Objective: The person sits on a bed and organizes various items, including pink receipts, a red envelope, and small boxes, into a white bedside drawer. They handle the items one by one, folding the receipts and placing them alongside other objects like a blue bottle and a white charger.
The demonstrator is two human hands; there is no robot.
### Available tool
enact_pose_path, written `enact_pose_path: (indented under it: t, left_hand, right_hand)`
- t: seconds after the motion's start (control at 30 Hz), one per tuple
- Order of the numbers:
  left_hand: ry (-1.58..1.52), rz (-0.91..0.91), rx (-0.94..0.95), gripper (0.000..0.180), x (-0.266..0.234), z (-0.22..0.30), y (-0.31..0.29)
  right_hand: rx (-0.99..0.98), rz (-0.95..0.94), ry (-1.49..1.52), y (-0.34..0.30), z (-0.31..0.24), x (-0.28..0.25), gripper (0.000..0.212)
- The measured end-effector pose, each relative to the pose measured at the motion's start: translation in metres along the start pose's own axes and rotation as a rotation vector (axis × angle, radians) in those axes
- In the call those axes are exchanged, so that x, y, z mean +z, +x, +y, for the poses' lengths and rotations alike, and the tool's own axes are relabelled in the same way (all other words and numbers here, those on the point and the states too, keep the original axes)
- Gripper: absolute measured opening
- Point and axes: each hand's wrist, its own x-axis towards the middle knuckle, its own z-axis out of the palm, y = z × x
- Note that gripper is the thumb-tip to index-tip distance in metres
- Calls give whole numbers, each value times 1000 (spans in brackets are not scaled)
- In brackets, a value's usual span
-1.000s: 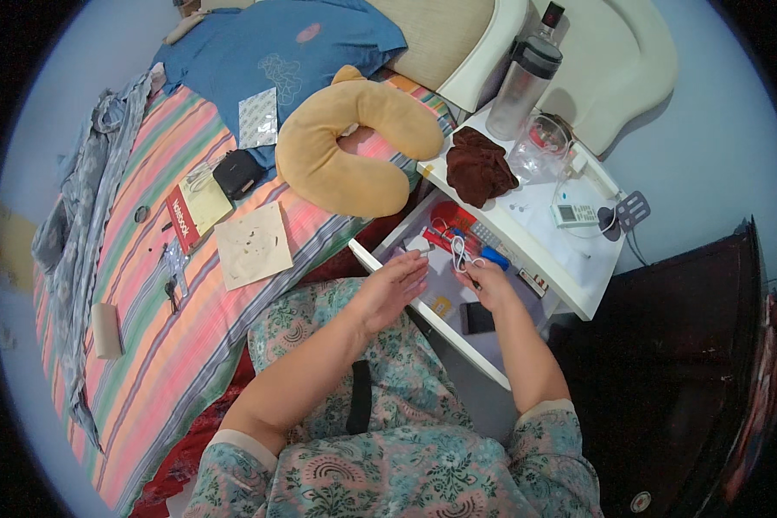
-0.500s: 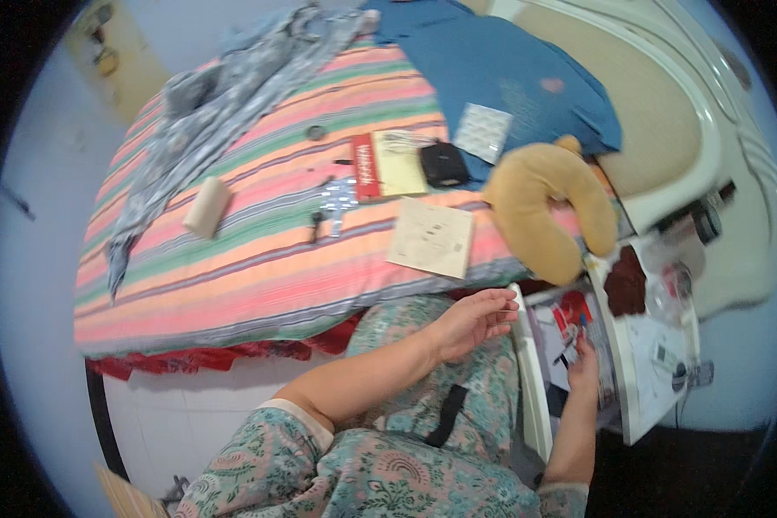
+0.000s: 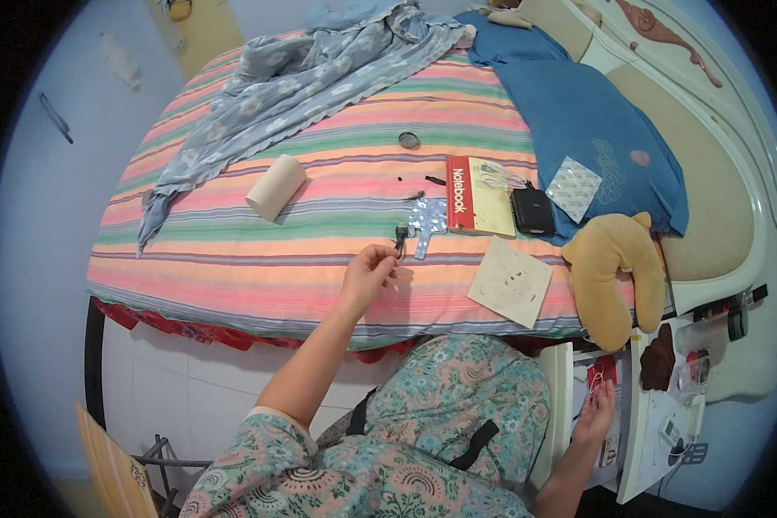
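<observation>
Over the near part of the bed, my left hand [image 3: 369, 274] has its fingers curled, with the fingertips at the lower end of a short black cable [image 3: 401, 237]. A shiny light-blue patterned piece [image 3: 427, 216] lies just beyond it. My right hand [image 3: 594, 414] is inside the open drawer [image 3: 561, 393] on the right. Its thumb and fingers close on a thin white cable [image 3: 595, 376], which lies over a red item. The palm partly shows, and the drawer contents beneath this hand are hidden.
On the striped bed lie a red-and-yellow notebook [image 3: 483, 203], a black case [image 3: 533, 211], a square cream board [image 3: 511, 283], a cream roll [image 3: 276, 187] and a round grey lid [image 3: 408, 140]. A yellow neck pillow [image 3: 609, 285] sits by the drawer. A white bedside top [image 3: 652, 440] holds small items.
My left hand has moved from beside the drawer leftward to the black cable on the bed. My right hand stays in the drawer, now at the white cable. The view has shifted.
</observation>
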Motion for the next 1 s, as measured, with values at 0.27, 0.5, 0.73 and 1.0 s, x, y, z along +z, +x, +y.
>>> enact_pose_path:
  t: [0.27, 0.5, 0.73, 1.0]
  left_hand:
    - [362, 85, 140, 16, 1, 11, 77]
    - [782, 170, 440, 21, 23, 14, 137]
    - [1177, 176, 761, 28, 57, 6, 181]
    - [1301, 95, 576, 17, 55, 19, 202]
  right_hand:
    - [116, -194, 77, -28, 2, 62, 33]
    - [191, -220, 15, -36, 8, 74, 27]
    - [223, -200, -5, -37, 7, 87, 23]
    - [212, -216, -76, -48, 6, 106, 26]
